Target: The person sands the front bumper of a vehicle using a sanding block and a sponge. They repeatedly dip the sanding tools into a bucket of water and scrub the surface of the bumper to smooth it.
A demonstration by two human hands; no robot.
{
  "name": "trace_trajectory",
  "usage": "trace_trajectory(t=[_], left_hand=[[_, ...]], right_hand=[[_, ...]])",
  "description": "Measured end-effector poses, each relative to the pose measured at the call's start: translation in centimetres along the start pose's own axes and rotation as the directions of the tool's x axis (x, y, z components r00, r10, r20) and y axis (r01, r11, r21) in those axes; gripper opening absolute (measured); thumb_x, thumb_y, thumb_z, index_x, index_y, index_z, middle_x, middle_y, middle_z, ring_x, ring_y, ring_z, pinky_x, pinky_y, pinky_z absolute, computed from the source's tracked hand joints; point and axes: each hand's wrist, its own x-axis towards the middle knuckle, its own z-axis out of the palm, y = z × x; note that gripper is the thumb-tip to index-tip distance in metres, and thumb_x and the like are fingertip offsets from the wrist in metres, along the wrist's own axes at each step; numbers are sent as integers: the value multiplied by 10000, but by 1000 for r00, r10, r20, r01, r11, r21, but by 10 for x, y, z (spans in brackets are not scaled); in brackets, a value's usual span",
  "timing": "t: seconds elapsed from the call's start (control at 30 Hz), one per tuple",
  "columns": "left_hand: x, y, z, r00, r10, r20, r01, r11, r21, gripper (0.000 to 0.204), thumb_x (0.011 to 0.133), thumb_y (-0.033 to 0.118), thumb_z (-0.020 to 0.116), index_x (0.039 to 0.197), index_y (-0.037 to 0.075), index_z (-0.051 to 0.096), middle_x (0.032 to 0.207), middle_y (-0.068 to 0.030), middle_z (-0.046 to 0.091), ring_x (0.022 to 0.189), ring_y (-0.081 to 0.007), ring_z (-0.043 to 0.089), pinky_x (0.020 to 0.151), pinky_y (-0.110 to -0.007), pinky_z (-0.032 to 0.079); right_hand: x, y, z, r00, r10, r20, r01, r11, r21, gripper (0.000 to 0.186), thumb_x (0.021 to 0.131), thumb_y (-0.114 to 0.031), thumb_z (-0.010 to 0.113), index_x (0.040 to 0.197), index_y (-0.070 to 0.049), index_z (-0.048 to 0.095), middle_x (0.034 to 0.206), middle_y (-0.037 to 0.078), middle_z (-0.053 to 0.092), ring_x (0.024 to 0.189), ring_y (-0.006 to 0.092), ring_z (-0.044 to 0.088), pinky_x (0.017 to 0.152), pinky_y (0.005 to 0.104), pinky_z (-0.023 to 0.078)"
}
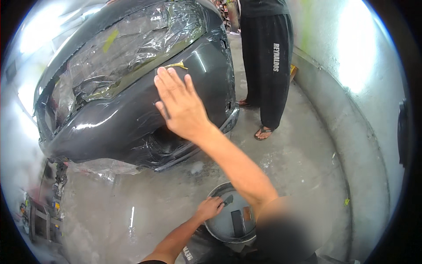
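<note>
My right hand point(180, 105) lies against a glossy dark car body panel point(101, 132), fingers stretched out and thumb along the edge of a dark flat pad, mostly hidden beneath it. A yellowish strip point(176, 65) sticks out just beyond my fingertips. Below, my left hand point(210, 207) grips a small dark piece point(227, 200) over a grey bucket of cloudy water point(215, 231). A dark rectangular block point(238, 222) and a smaller brown block point(247, 213) are in the bucket.
Wrinkled plastic sheeting point(123, 44) covers the car's opening. A person in black trousers point(268, 66) and sandals stands close at the right of the car. A curved-looking wall point(343, 66) with a low ledge runs along the right. Assorted items point(48, 220) stand at the lower left.
</note>
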Motion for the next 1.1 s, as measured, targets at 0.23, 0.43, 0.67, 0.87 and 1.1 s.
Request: trace_trajectory(t=[0.23,0.43,0.67,0.87,1.1], left_hand=[[9,3,2,997,-36,68,38,999,-23,242,1004,262,548,1101,59,637,1075,-149,670,1039,-354,645,961,-477,478],[0,-15,18,990,8,-144,-27,991,-130,248,960,238,566,1108,65,664,1112,-154,688,1072,-364,638,987,-490,468],[-8,-19,23,984,6,-178,-53,964,-260,306,929,220,588,1185,85,686,1180,-158,698,1133,-365,628,1033,-497,452],[5,-1,5,979,-143,145,165,975,-149,434,877,248,680,1278,82,668,1331,-151,661,1262,-361,581,1102,-489,418],[-19,-22,22,982,-123,-142,3,767,-642,400,897,264,682,1238,56,686,1282,-179,678,1274,-355,577,1117,-488,408]], right_hand=[[22,46,17,819,498,-284,-504,862,60,568,1042,-260,516,1505,47,398,1590,287,358,1500,458,302,1190,627,250],[-46,-35,21,972,236,1,-236,970,-57,731,990,-346,533,1556,51,297,1641,284,238,1530,478,194,1183,687,179],[-74,-7,37,754,640,-149,-584,756,295,707,1096,-409,333,1622,20,134,1684,280,108,1562,453,108,1213,664,100],[-23,37,18,671,690,-272,-559,712,425,646,1097,-346,397,1473,177,353,1564,396,300,1500,506,244,1243,551,164],[-142,-40,49,736,647,-200,-549,743,384,713,1106,-358,355,1611,70,92,1677,314,62,1569,450,62,1261,544,65]])
